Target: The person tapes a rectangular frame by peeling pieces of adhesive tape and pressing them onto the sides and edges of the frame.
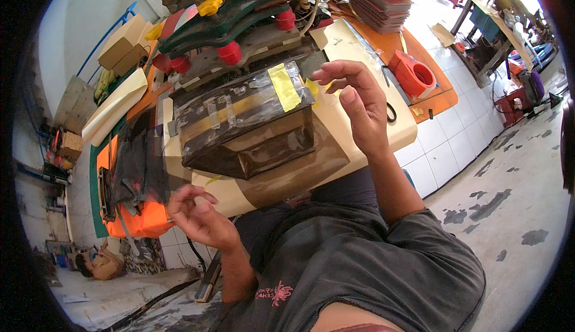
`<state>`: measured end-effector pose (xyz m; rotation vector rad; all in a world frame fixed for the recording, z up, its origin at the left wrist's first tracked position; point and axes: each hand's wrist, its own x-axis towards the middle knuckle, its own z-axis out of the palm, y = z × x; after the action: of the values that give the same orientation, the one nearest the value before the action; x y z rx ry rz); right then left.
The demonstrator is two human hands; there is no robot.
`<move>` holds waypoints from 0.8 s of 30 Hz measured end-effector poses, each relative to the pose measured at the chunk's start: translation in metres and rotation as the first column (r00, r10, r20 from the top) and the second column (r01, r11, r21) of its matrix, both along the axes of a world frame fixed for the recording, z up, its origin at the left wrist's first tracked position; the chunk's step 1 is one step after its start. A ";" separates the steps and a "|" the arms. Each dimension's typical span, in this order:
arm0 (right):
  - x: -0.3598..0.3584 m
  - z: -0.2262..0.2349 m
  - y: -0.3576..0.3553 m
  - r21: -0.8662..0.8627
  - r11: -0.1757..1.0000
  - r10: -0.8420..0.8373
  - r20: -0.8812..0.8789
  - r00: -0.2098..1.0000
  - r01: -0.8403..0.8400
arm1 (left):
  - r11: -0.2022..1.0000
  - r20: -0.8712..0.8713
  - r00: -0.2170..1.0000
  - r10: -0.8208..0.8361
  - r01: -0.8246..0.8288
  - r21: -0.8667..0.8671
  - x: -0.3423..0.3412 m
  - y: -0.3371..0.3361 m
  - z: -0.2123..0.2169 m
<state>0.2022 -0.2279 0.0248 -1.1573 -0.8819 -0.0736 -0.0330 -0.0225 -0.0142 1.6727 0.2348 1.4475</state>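
The block [245,125] sits in front of me on the tabletop [383,131], right between my two hands. It is a dark, boxy lump wrapped all over in shiny clear tape. A strip of yellow tape [284,86] runs across its top near the right end. Its front side is brown and a bit dull, and the top looks wrinkly where the wrap folds over.

My right hand [356,95] is up beside the right end of the block, close to the yellow tape. Its fingers are curled and spread, and it holds nothing. My left hand [200,215] is low, near the front left corner, just off the tabletop edge. Its fingers are bent and loose, and I can't see anything in it.

I think the good way to handle this block is with both hands, one on each end. I should press flat on the sides, not pinch the wrap, because the shiny tape looks slippery. I should keep my fingers off the loose edge of the yellow tape so it does not peel. It looks heavy, so I should move it slow.
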 end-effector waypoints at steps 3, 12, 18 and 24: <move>-0.007 0.013 0.003 0.003 0.999 0.052 0.033 0.998 -0.052 | 0.998 0.024 0.998 0.052 -0.051 -0.029 0.000 0.014 0.001; -0.002 0.009 0.013 -0.077 0.974 0.214 0.022 0.977 -0.212 | 0.991 -0.163 0.980 -0.115 0.125 0.052 0.022 0.029 0.006; -0.003 0.002 0.020 -0.128 0.952 0.275 -0.034 0.961 -0.277 | 0.980 -0.182 0.964 -0.196 0.195 -0.029 0.030 0.031 0.017; -0.007 -0.002 0.021 -0.155 0.919 0.337 -0.173 0.926 -0.363 | 0.985 -0.073 0.984 -0.162 0.166 0.048 0.036 0.032 0.041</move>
<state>0.1950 -0.2068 0.0224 -1.1424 -0.9702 0.3896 0.0031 0.0093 0.0268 1.7446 0.0935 1.2853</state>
